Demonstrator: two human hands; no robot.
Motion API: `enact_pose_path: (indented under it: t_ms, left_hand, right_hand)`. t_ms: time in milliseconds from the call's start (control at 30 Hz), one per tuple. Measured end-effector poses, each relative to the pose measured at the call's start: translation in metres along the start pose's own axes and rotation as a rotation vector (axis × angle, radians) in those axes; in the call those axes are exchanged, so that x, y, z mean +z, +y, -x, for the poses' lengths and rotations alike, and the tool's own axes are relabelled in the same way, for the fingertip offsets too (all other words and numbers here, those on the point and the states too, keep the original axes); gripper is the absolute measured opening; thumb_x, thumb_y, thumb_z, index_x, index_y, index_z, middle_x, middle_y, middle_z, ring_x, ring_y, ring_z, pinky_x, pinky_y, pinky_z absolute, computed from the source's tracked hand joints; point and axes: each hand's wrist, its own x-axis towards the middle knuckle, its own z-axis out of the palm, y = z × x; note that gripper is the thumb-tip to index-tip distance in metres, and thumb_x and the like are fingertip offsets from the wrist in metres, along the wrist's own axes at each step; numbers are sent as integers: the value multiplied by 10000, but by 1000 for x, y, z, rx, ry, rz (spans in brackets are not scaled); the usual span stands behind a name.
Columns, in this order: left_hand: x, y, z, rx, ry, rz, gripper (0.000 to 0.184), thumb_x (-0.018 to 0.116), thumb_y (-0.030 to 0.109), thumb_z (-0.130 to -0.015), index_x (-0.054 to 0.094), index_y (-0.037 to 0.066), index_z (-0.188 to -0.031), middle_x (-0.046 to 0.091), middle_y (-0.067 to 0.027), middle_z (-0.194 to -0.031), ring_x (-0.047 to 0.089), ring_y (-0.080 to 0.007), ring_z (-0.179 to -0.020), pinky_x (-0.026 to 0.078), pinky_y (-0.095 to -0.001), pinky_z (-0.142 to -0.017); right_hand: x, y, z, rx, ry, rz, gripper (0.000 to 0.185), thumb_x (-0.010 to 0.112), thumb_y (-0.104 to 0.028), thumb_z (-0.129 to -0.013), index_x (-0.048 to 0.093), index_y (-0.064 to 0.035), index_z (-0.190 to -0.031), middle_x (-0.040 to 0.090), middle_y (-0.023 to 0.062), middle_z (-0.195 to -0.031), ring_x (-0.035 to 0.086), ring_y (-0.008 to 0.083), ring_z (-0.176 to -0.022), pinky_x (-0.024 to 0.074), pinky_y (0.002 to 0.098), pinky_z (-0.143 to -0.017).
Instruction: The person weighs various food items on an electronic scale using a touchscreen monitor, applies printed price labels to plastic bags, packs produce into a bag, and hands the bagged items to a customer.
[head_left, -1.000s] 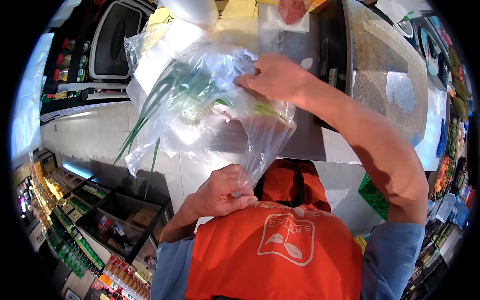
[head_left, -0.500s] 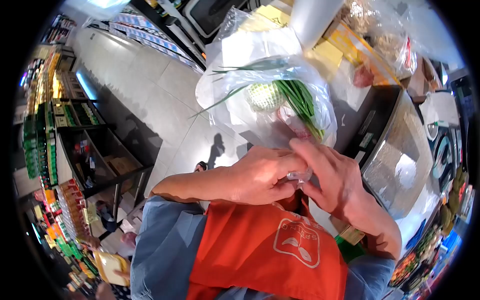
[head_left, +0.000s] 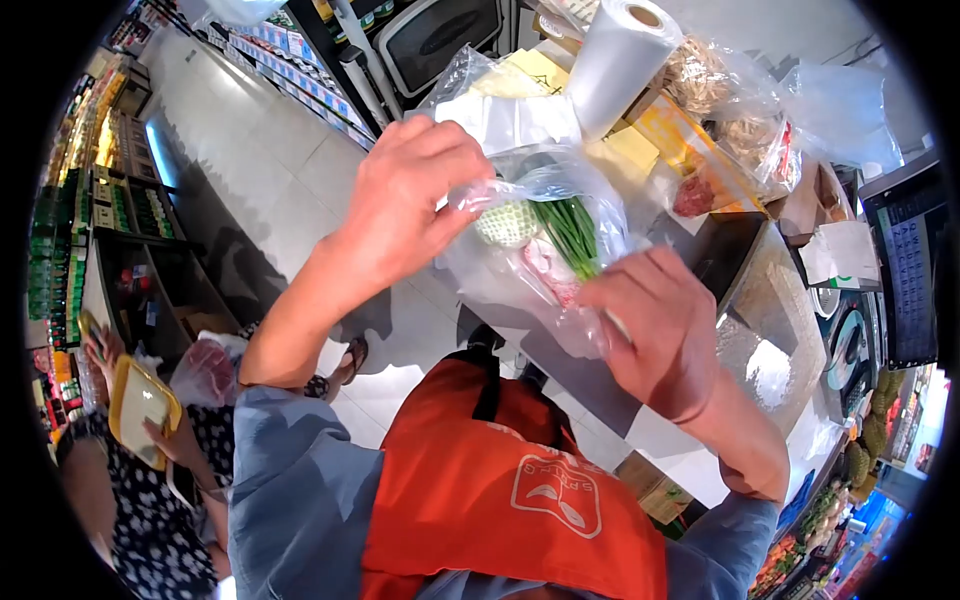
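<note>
A clear plastic bag (head_left: 470, 255) hangs open between my two hands. My left hand (head_left: 415, 195) pinches its rim at the upper left, and my right hand (head_left: 655, 325) grips its rim at the lower right. Inside the bag lie green stalks (head_left: 568, 235), a pale round item in a foam net (head_left: 507, 224) at their left, and a red-and-white package (head_left: 550, 268) below it.
A plastic roll (head_left: 625, 65) stands beyond the bag, near yellow paper (head_left: 540, 70). A screen (head_left: 905, 270) and a scale (head_left: 848, 345) are at the right. At the lower left, a person holds a yellow-edged tray (head_left: 145, 412).
My hands, together at the near side of the bag half a second ago, have moved apart. My left hand has gone up and left. The person with the tray shows more fully.
</note>
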Motion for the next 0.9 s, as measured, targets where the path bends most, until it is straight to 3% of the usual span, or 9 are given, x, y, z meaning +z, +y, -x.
enact_pose_path:
  t_ms: [67,100,200,333,433,533,600,700,900]
  left_hand:
    - [-1,6,-8,-66,-33,203,152,736,18,-745,652,36,-871,656,-56,-934,596,-245,-909,450,-358,-825]
    - [1,13,-11,-145,-44,299,58,679,46,-816,623,33,-823,653,-36,-885,590,-174,-886,438,-318,-817]
    - [-11,41,-25,-558,-269,929,124,648,124,-887,605,50,-797,647,-20,-828,564,-116,-855,425,-297,-824]
    - [-21,83,-25,-536,-120,960,236,597,247,-948,598,51,-817,650,-20,-789,554,-90,-845,420,-287,-824]
    - [-36,112,-3,-605,-56,946,362,625,401,-952,621,42,-995,667,-48,-992,573,-127,-974,421,-303,-933]
    - [-56,144,22,-664,-44,1043,431,673,412,-936,586,62,-1171,622,-59,-1214,565,-155,-1132,408,-345,-1035]
    - [-54,158,45,-566,62,1216,372,744,243,-904,548,84,-1177,602,-36,-1229,575,-140,-1122,444,-333,-1000]
    - [-65,175,78,-726,22,1312,443,804,56,-825,496,58,-1143,605,-24,-1186,594,-122,-1076,485,-284,-944]
    - [-57,185,160,-920,70,1023,464,775,136,-868,512,20,-1233,632,-35,-1141,582,-112,-1084,453,-317,-978]
  right_hand:
    - [2,12,-4,-21,121,-158,210,660,25,-732,636,-81,-911,631,88,-879,602,293,-842,490,393,-733]
    - [1,13,-3,17,152,-249,209,653,40,-744,635,-79,-915,640,91,-888,607,291,-846,487,386,-741]
    - [-6,9,-6,88,214,-434,212,650,62,-768,622,-74,-928,644,65,-868,623,272,-865,473,352,-774]
    - [-18,6,-20,-92,302,-351,278,714,0,-739,596,-90,-975,627,39,-869,623,266,-855,456,363,-825]
    - [-32,-6,-34,-231,435,-242,369,721,-31,-748,577,-75,-1086,635,96,-958,636,315,-914,473,398,-870]
    - [-17,-26,-43,-307,225,-602,443,715,-63,-801,545,-58,-1209,649,136,-1021,647,336,-1013,492,407,-898]
    - [-7,-35,-42,-298,7,-775,439,684,-88,-872,518,-53,-1277,659,138,-1073,652,282,-1054,503,374,-894]
    - [17,-59,-44,-360,-149,-824,374,688,-105,-880,554,-52,-1225,655,123,-1033,647,247,-973,504,358,-867]
    - [72,-107,-55,-416,-464,-716,281,692,-79,-867,588,-32,-1124,625,67,-883,604,143,-852,490,318,-756]
